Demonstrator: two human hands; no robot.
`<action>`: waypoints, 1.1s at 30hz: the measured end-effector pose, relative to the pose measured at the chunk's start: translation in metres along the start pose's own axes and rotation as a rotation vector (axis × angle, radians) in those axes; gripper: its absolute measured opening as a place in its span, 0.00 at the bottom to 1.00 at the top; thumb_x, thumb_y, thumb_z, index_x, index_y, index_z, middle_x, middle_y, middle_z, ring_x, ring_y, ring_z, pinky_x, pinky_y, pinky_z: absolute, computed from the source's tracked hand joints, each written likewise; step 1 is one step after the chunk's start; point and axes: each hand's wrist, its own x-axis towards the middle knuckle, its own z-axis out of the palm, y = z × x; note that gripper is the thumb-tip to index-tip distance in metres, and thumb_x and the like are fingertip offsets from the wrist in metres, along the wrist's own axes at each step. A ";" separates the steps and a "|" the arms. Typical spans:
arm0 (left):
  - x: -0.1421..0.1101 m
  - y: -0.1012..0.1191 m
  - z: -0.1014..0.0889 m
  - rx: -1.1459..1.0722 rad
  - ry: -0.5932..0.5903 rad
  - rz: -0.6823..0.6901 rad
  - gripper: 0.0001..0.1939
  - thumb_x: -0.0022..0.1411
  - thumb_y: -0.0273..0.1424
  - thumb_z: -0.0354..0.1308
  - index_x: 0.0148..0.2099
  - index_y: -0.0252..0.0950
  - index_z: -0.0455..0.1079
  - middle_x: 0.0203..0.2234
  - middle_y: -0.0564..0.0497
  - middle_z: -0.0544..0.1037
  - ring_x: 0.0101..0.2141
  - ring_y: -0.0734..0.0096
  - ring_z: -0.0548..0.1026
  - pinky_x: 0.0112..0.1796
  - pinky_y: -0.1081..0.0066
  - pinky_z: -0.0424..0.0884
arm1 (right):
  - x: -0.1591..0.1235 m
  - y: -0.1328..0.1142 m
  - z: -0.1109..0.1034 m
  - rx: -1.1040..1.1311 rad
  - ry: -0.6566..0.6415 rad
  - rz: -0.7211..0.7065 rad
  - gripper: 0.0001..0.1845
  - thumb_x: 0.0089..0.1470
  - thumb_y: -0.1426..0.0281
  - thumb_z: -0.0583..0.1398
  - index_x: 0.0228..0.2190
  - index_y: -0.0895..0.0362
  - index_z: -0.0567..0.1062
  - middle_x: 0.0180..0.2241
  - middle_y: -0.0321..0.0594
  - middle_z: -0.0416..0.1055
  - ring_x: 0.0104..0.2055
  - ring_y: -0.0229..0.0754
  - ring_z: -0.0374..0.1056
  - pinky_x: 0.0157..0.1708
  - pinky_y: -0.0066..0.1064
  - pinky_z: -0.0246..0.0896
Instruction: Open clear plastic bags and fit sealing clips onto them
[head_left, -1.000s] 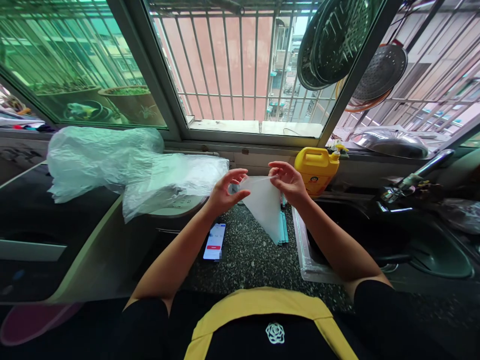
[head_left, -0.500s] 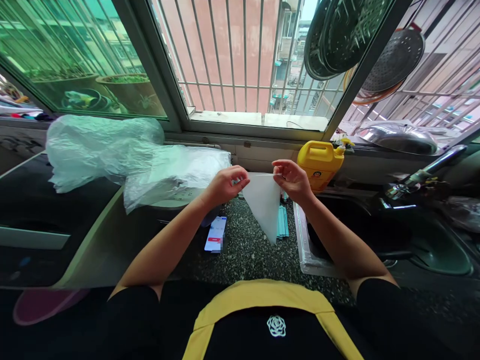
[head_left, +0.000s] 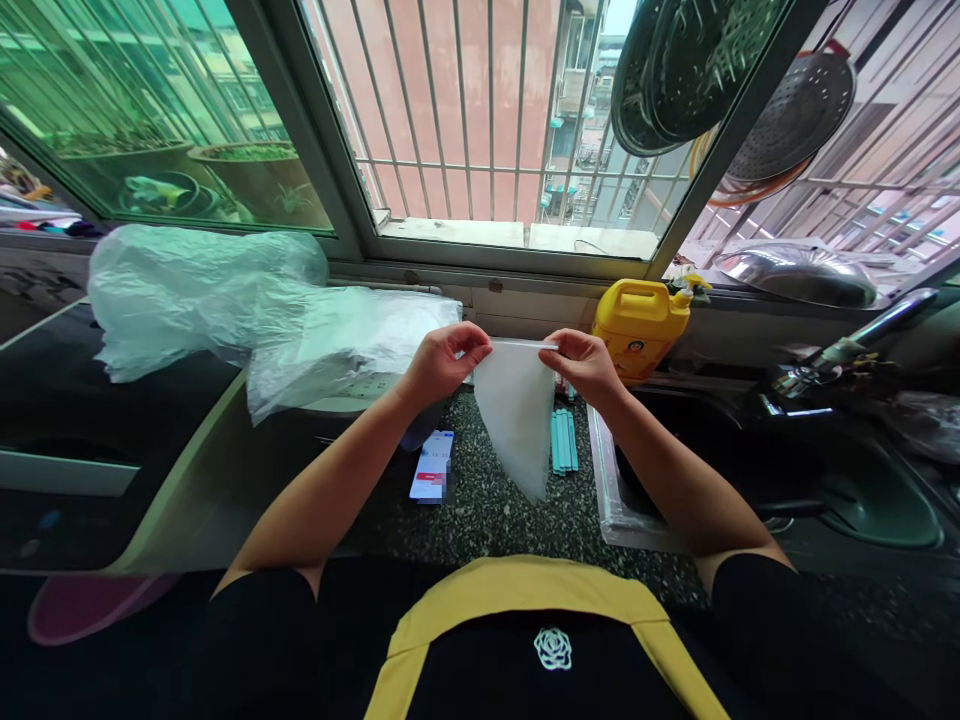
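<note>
A translucent white triangular bag (head_left: 517, 410), shaped like a piping bag, hangs point down over the counter. My left hand (head_left: 448, 362) pinches its top left corner between thumb and fingers. At the top right corner, my right hand (head_left: 583, 362) is closed on the same edge, so the rim is stretched straight between both hands. Just behind the bag's right side lie several turquoise strips (head_left: 565, 442) on the speckled counter (head_left: 487, 525). A lit phone (head_left: 432, 467) rests below my left hand.
A yellow jug (head_left: 641, 325) stands by the wall, right of my right hand. Further right are the dark sink (head_left: 720, 440) and the tap (head_left: 817, 365). Crumpled plastic bags (head_left: 300, 320) cover the left side under the window. A clear plastic tray (head_left: 611, 500) borders the sink.
My right hand's fingers have closed down onto the bag's edge. The bag's top is now pulled straighter, and its tip has swung slightly left and lower.
</note>
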 end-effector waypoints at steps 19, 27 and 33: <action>0.024 0.033 0.011 0.567 -0.199 0.148 0.08 0.57 0.31 0.55 0.28 0.36 0.72 0.24 0.50 0.75 0.30 0.70 0.69 0.35 0.69 0.65 | -0.005 0.010 0.007 -0.291 -0.142 -0.122 0.17 0.43 0.59 0.65 0.34 0.56 0.74 0.32 0.36 0.69 0.36 0.39 0.62 0.40 0.35 0.59; 0.020 0.036 0.005 0.447 -0.201 0.073 0.07 0.56 0.30 0.55 0.28 0.35 0.72 0.25 0.50 0.75 0.30 0.72 0.70 0.35 0.70 0.66 | -0.035 0.050 0.005 -0.429 -0.189 -0.065 0.08 0.46 0.68 0.61 0.20 0.57 0.70 0.26 0.37 0.68 0.37 0.42 0.62 0.42 0.37 0.59; 0.018 0.033 0.001 0.403 -0.180 0.022 0.07 0.56 0.30 0.55 0.29 0.34 0.71 0.26 0.50 0.75 0.29 0.74 0.70 0.33 0.71 0.67 | -0.061 0.083 0.000 -0.381 -0.199 0.084 0.11 0.41 0.67 0.65 0.30 0.56 0.75 0.30 0.37 0.71 0.34 0.41 0.64 0.37 0.33 0.61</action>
